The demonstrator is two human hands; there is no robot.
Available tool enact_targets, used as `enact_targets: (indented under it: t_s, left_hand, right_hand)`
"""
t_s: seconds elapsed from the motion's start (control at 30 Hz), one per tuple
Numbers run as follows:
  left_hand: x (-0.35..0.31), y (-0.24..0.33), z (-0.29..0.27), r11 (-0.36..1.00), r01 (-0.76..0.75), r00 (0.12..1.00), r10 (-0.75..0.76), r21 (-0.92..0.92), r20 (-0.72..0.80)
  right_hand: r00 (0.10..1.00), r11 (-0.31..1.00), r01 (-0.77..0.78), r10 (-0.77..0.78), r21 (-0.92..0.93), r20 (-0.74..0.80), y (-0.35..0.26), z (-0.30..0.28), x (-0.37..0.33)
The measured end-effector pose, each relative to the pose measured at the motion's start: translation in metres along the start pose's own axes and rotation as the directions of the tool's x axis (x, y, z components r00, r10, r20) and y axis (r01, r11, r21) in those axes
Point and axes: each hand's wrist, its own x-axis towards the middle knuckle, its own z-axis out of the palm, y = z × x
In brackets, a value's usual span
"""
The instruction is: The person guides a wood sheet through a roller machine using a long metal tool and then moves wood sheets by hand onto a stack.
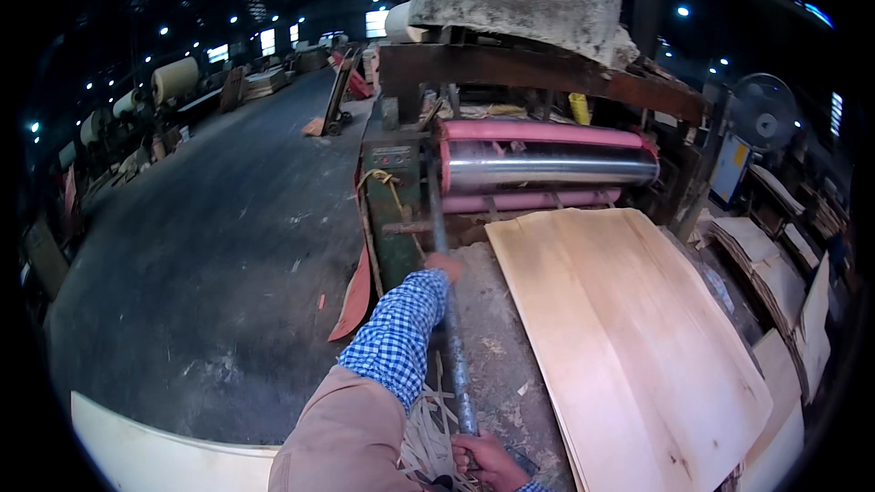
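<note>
A long grey metal bar (pixel 458 355) runs away from me along the left side of a roller machine. Out at arm's length, my left hand (pixel 444 266) is closed round the bar, below its far end. My right hand (pixel 489 460) grips the near end, low in the picture. Beyond lie the machine's rollers, a shiny metal roller (pixel 547 166) between pink-coated ones (pixel 538 132). Right of the bar, large thin wood veneer sheets (pixel 629 337) lie stacked, their far edge close to the rollers.
A green control box (pixel 392 200) stands left of the rollers. Pale strips (pixel 428 433) lie beside the bar's near end. A hand truck (pixel 335 105) stands on the dark floor (pixel 219 255). More veneer stacks (pixel 761 264) and a large fan (pixel 764 114) are at right.
</note>
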Motion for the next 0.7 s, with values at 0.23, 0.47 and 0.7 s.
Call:
enact_targets:
  t_s: [0.23, 0.47, 0.7]
  left_hand:
    - [0.014, -0.007, -0.002, 1.000, 0.011, 0.998, -0.011, 0.012, -0.060]
    - [-0.011, 0.005, -0.005, 0.998, 0.007, 0.991, -0.015, -0.057, -0.134]
    - [0.011, -0.008, 0.007, 0.987, 0.015, 0.997, -0.027, -0.161, -0.067]
  right_hand:
    - [0.999, 0.999, 0.032, -0.032, 0.022, -0.003, 0.001, 0.016, 0.002]
    - [0.991, 0.993, 0.104, -0.099, 0.057, -0.085, 0.016, 0.006, -0.001]
    - [0.985, 0.998, 0.030, -0.020, 0.058, -0.169, -0.008, 0.036, -0.029]
